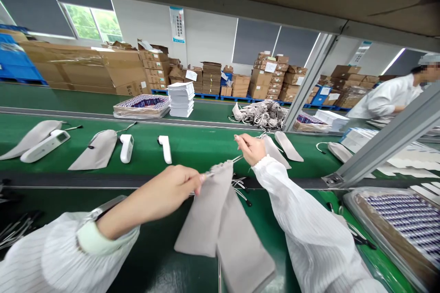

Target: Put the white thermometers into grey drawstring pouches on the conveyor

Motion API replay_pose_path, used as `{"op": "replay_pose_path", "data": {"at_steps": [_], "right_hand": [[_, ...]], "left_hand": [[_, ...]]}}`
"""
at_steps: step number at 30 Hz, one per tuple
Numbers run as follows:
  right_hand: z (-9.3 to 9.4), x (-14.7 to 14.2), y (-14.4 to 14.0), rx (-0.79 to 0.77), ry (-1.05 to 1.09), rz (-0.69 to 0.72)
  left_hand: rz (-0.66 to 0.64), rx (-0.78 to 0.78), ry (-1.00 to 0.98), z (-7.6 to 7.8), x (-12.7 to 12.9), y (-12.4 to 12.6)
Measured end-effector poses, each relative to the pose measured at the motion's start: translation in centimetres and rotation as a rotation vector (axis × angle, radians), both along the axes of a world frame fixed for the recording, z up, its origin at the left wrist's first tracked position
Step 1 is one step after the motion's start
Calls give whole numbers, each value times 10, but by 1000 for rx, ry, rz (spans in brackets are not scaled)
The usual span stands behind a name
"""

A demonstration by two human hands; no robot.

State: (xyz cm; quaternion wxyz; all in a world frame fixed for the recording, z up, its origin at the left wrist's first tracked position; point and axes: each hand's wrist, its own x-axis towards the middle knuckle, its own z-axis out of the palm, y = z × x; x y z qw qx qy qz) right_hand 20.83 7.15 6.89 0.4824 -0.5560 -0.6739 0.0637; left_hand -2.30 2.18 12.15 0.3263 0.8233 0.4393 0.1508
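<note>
A grey drawstring pouch (208,217) hangs between my hands, its gathered mouth upward. My left hand (182,185) is closed on the drawstring at the left of the mouth. On the right, the white drawstring (237,159) runs up to my right hand (251,149), whose fingers are closed on it. A second grey pouch (245,247) lies under and right of the first. Beyond my hands, on the green belt (195,144), are white handheld devices shaped like thermometers (165,149), (127,149), (46,146). More pouches (94,149) lie beside them.
A metal post (311,82) rises on the right, below an overhead shelf. A tray of small striped items (405,224) is at my right. Across the belt are a pouch heap (263,113) and a paper stack (181,100). A co-worker in white (385,96) stands far right.
</note>
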Motion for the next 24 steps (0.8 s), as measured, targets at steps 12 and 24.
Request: {"op": "replay_pose_path", "data": {"at_steps": [12, 24], "right_hand": [[5, -70, -34, -543, 402, 1054], [-21, 67, 28, -576, -212, -579]], "left_hand": [[-12, 110, -534, -2, 8, -18], [-281, 362, 377, -85, 30, -18]]}}
